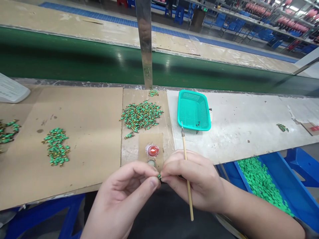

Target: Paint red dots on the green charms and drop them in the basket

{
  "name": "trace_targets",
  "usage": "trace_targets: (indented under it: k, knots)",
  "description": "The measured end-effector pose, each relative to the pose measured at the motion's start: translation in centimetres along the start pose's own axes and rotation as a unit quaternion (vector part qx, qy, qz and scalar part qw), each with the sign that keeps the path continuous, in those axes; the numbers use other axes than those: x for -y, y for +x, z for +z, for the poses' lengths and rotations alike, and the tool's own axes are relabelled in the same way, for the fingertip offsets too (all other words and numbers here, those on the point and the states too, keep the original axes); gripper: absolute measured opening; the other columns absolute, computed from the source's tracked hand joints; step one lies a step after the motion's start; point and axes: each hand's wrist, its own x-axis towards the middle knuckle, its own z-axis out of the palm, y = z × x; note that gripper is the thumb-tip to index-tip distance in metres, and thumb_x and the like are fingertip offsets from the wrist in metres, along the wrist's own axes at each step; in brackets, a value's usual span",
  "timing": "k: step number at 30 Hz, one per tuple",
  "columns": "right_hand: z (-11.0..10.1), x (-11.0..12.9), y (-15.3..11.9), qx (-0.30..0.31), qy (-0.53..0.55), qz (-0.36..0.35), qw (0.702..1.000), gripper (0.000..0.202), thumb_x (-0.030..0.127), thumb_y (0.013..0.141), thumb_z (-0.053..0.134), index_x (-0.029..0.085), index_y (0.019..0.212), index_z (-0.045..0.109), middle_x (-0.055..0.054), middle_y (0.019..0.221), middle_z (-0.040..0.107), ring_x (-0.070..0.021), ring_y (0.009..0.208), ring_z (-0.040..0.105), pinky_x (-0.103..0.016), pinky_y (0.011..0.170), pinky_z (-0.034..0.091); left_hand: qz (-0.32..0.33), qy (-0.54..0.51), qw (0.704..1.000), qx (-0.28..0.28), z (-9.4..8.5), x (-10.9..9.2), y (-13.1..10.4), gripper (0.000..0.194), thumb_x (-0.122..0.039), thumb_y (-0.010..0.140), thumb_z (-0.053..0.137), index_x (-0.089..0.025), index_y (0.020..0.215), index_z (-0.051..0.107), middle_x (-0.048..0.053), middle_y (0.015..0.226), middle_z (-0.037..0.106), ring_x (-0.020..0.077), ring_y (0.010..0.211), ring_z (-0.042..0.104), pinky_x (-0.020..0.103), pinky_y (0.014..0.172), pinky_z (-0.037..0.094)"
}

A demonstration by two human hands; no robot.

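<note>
At the lower middle, my left hand [124,196] pinches a small green piece [159,176] between thumb and forefinger. The fingertips of my right hand [196,176] meet it from the other side, and a thin wooden brush [188,186] is held in the same hand, its tip pointing up. Just above the fingers, a red oval blob [153,150] and a small pale round item [151,162] lie on a cardboard piece [143,142]. Beyond them spreads a large pile of green and gold pieces [141,116].
A teal basket [193,113] with a few dark bits stands right of the pile. Another green pile [56,146] lies on cardboard at the left. A blue bin [294,179] of green discs is at the lower right. A metal post [145,46] rises behind.
</note>
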Motion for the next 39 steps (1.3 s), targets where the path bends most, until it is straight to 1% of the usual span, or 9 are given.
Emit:
trace_targets:
  k: [6,9,15,20,24,30,35,37,39]
  knots:
    - [0.4,-0.1,-0.3,-0.013,0.005,0.005,1.0,0.01,0.012,0.115,0.067,0.021,0.114,0.071,-0.006,0.095,0.08,-0.0173,0.087,0.077,-0.029,0.086,0.067,-0.007,-0.005,1.0,-0.016,0.2,-0.1,0.0,0.024,-0.045,0.089,0.101,-0.026,0.085,0.087,0.002,0.083,0.079,0.018,0.077,0.074,0.02,0.074,0.065]
    - [0.5,-0.1,-0.3,-0.016,0.011,0.004,1.0,0.011,0.011,0.114,0.067,0.02,0.114,0.072,-0.006,0.097,0.082,-0.0173,0.088,0.078,-0.029,0.086,0.068,-0.002,0.007,1.0,-0.009,0.1,0.0,0.0,0.024,-0.045,0.09,0.101,-0.026,0.085,0.087,0.003,0.084,0.081,0.0189,0.077,0.075,0.022,0.073,0.066]
    - [0.5,-0.1,-0.3,-0.013,0.017,0.004,1.0,0.012,0.01,0.114,0.067,0.021,0.116,0.072,-0.006,0.098,0.083,-0.0177,0.089,0.079,-0.03,0.087,0.069,0.005,0.015,1.0,0.0,-0.1,0.0,-0.1,0.02,-0.046,0.092,0.099,-0.03,0.087,0.088,0.001,0.088,0.084,0.0174,0.077,0.077,0.019,0.073,0.066]
    - [0.6,-0.2,-0.3,-0.014,0.024,0.006,1.0,0.01,0.009,0.113,0.068,0.018,0.114,0.073,-0.007,0.098,0.082,-0.0169,0.09,0.078,-0.028,0.088,0.067,0.022,0.022,0.999,0.007,0.0,-0.4,0.1,0.015,-0.041,0.092,0.099,-0.031,0.086,0.089,0.001,0.086,0.085,0.0177,0.075,0.078,0.019,0.071,0.067]
    - [0.7,-0.2,-0.3,-0.018,0.026,0.006,0.999,0.009,0.011,0.113,0.07,0.019,0.113,0.073,-0.006,0.097,0.082,-0.017,0.089,0.078,-0.028,0.088,0.067,0.031,0.03,0.999,0.01,0.1,-0.6,0.2,0.012,-0.037,0.093,0.097,-0.031,0.086,0.09,0.002,0.086,0.085,0.0179,0.074,0.078,0.019,0.069,0.066]
    - [0.6,0.0,-0.4,-0.016,0.027,0.018,0.999,0.011,0.007,0.111,0.07,0.017,0.11,0.074,-0.005,0.094,0.079,-0.0156,0.087,0.076,-0.025,0.085,0.065,0.018,0.018,1.0,0.017,0.5,-1.0,0.2,0.01,-0.028,0.094,0.093,-0.028,0.085,0.089,0.002,0.082,0.084,0.0167,0.073,0.076,0.019,0.07,0.064]
    - [0.7,-0.2,-0.2,-0.008,0.026,0.034,0.999,0.013,0.009,0.112,0.068,0.021,0.11,0.073,-0.005,0.094,0.079,-0.016,0.085,0.076,-0.026,0.08,0.064,0.02,0.012,1.0,0.019,0.8,-1.0,0.5,0.009,-0.028,0.092,0.092,-0.026,0.085,0.088,0.002,0.079,0.082,0.0162,0.071,0.073,0.02,0.067,0.063]
    - [0.7,-0.6,-0.2,0.0,0.026,0.042,0.999,0.014,0.01,0.113,0.067,0.023,0.11,0.072,-0.004,0.094,0.079,-0.0159,0.084,0.076,-0.025,0.08,0.063,0.022,0.022,0.999,0.027,0.7,-0.7,0.8,0.011,-0.03,0.093,0.089,-0.025,0.085,0.086,0.002,0.076,0.079,0.0158,0.07,0.072,0.02,0.068,0.062]
    - [0.5,-1.0,-0.4,0.006,0.015,0.047,0.999,0.013,0.011,0.113,0.067,0.023,0.111,0.072,-0.003,0.095,0.08,-0.0157,0.086,0.077,-0.025,0.081,0.063,0.041,0.074,0.996,0.034,0.6,-0.5,1.4,0.015,-0.033,0.097,0.083,-0.023,0.085,0.082,0.002,0.075,0.077,0.0171,0.07,0.072,0.023,0.067,0.063]
